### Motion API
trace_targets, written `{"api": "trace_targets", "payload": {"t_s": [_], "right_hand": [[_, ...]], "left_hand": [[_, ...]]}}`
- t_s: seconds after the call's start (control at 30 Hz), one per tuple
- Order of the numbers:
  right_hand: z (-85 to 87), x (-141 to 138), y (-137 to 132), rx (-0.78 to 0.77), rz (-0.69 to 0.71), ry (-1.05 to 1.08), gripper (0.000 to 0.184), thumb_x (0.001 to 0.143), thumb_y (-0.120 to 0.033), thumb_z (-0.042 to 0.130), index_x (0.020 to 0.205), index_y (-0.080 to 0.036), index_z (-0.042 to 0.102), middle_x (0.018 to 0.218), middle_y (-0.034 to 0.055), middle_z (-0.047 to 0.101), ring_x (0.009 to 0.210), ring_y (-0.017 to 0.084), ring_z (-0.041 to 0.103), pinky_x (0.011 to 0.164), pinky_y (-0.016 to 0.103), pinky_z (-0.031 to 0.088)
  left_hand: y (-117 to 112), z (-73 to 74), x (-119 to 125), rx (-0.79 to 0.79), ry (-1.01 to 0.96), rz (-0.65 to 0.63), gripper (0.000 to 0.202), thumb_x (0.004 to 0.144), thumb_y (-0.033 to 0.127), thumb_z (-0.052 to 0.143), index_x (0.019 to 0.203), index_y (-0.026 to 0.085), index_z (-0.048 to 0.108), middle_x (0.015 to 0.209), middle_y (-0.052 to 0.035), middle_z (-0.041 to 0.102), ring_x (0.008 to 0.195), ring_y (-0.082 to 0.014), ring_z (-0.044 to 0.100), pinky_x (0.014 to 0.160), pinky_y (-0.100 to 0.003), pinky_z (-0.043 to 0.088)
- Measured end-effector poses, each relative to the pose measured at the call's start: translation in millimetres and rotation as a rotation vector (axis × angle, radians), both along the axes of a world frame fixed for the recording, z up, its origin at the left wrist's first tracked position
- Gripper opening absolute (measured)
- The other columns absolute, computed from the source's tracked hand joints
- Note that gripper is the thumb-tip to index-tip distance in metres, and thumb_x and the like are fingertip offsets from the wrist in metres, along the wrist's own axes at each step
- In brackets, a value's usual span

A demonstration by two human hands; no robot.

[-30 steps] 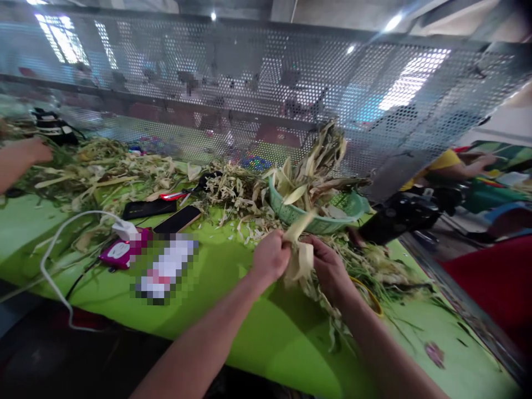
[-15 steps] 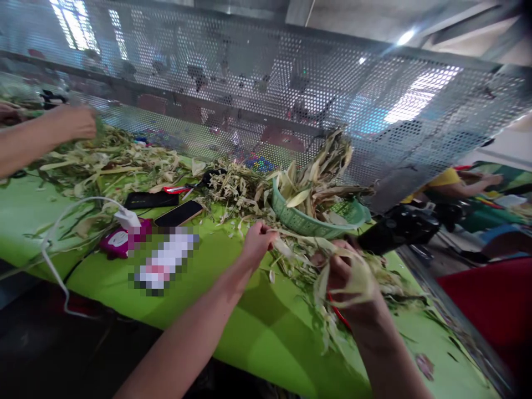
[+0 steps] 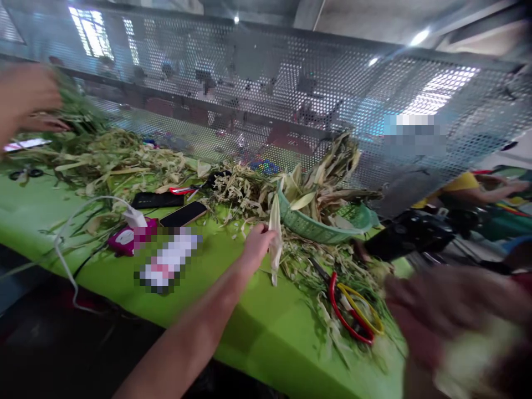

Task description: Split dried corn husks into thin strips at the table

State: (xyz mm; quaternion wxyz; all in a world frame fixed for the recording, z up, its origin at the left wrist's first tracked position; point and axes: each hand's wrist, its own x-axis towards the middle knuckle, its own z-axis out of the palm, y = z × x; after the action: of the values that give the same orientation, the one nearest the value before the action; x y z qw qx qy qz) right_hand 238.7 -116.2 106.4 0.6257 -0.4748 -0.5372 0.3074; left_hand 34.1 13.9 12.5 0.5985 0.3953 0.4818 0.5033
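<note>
My left hand (image 3: 258,241) is closed in a pinch on a pale corn husk strip (image 3: 274,238), which stands upright and tapers at both ends. Far over at the lower right, my right hand (image 3: 453,302) is smeared by motion. Below its fingers shows a pale blur (image 3: 474,354), and I cannot make out whether the hand grips it. Between the hands, scissors with red and yellow handles (image 3: 333,292) lie on shredded husk scraps (image 3: 305,260). Just beyond my left hand, a green plastic basket (image 3: 310,228) holds dry corn husks (image 3: 320,194).
A magenta power socket (image 3: 121,241) with a white plug and cable, a phone (image 3: 183,214) and a black case (image 3: 158,199) lie left on the green table (image 3: 233,310). A co-worker's hands (image 3: 33,102) handle green strands. A perforated metal screen (image 3: 249,105) stands behind; black equipment (image 3: 407,230) is at right.
My right hand has moved away to the lower right, uncovering the scissors. The husk in my left hand, earlier stretched between both hands, now stands upright. The co-worker's hand has shifted left.
</note>
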Motion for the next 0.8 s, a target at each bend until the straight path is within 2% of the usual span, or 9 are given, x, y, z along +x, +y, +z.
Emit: {"api": "trace_targets", "payload": {"t_s": [0.07,0.1,0.13,0.2,0.3,0.47,0.57,0.7,0.8], "right_hand": [[-21.4,-23,25,-0.040,0.074,0.245,0.025,0.069,-0.050,0.076,0.079,-0.030,0.066,0.079,0.0064,0.061,0.065,0.018,0.059,0.056,0.037,0.046],[-31.5,-33,34,-0.126,0.129,0.257,0.032,0.057,-0.050,0.083,0.073,-0.027,0.066,0.068,0.0034,0.058,0.058,0.018,0.056,0.052,0.036,0.044],[-40.6,-41,42,-0.184,0.133,0.251,0.034,0.056,-0.048,0.084,0.073,-0.026,0.066,0.067,0.0022,0.058,0.056,0.017,0.054,0.050,0.034,0.042],[-54.8,-51,51,-0.307,0.109,0.190,0.027,0.063,-0.043,0.080,0.078,-0.024,0.065,0.061,-0.0002,0.058,0.049,0.014,0.049,0.046,0.030,0.036],[-67.6,-56,58,-0.338,0.145,0.136,0.024,0.067,-0.041,0.076,0.077,-0.022,0.064,0.059,0.0001,0.060,0.052,0.016,0.053,0.048,0.029,0.039],[-79.7,-52,70,-0.273,0.105,0.120,0.023,0.064,-0.035,0.077,0.076,-0.021,0.063,0.077,0.0023,0.068,0.072,0.020,0.061,0.067,0.032,0.048],[-82.7,-50,72,-0.233,0.078,0.121,0.022,0.065,-0.031,0.076,0.078,-0.021,0.062,0.079,0.0013,0.067,0.072,0.019,0.060,0.069,0.032,0.048],[-81.1,-50,70,-0.188,0.039,0.092,0.023,0.068,-0.029,0.074,0.084,-0.021,0.061,0.084,0.0023,0.067,0.075,0.019,0.059,0.067,0.031,0.047],[-80.9,-50,70,-0.182,0.075,0.076,0.024,0.068,-0.029,0.074,0.087,-0.022,0.062,0.086,0.0022,0.067,0.076,0.019,0.059,0.069,0.031,0.047]], "left_hand": [[-4,-1.6,5,0.081,0.017,-0.046,0.008,0.071,0.023,0.063,0.068,0.017,0.058,0.061,0.0008,0.054,0.055,-0.0094,0.047,0.051,-0.022,0.034],[-6,-2.2,8,0.114,0.021,-0.064,0.009,0.071,0.024,0.064,0.068,0.016,0.059,0.061,0.0006,0.054,0.056,-0.0093,0.047,0.052,-0.022,0.034],[-8,-2.6,11,0.137,0.016,-0.079,0.011,0.070,0.025,0.066,0.069,0.016,0.060,0.062,0.0003,0.055,0.056,-0.0093,0.047,0.053,-0.022,0.035],[-11,-2.7,15,0.158,-0.033,-0.117,0.015,0.069,0.027,0.069,0.073,0.014,0.062,0.065,-0.0010,0.058,0.058,-0.0097,0.049,0.056,-0.023,0.038],[-15,-1.4,18,0.166,-0.101,-0.153,0.022,0.067,0.031,0.073,0.077,0.014,0.064,0.070,-0.0016,0.061,0.061,-0.0102,0.052,0.060,-0.024,0.042],[-17,2.2,21,0.187,-0.166,-0.202,0.023,0.065,0.033,0.075,0.075,0.014,0.066,0.068,-0.0003,0.063,0.062,-0.0102,0.054,0.065,-0.025,0.044],[-19,5.6,22,0.179,-0.222,-0.232,0.023,0.066,0.032,0.074,0.076,0.013,0.066,0.070,-0.0007,0.063,0.063,-0.0101,0.055,0.065,-0.025,0.044],[-22,9.6,19,0.169,-0.167,-0.263,0.022,0.068,0.030,0.073,0.080,0.012,0.067,0.073,-0.0023,0.064,0.065,-0.0105,0.055,0.064,-0.024,0.043],[-23,10.0,17,0.216,-0.133,-0.272,0.023,0.068,0.030,0.073,0.080,0.012,0.067,0.074,-0.0028,0.064,0.064,-0.0100,0.054,0.063,-0.023,0.042]]}}
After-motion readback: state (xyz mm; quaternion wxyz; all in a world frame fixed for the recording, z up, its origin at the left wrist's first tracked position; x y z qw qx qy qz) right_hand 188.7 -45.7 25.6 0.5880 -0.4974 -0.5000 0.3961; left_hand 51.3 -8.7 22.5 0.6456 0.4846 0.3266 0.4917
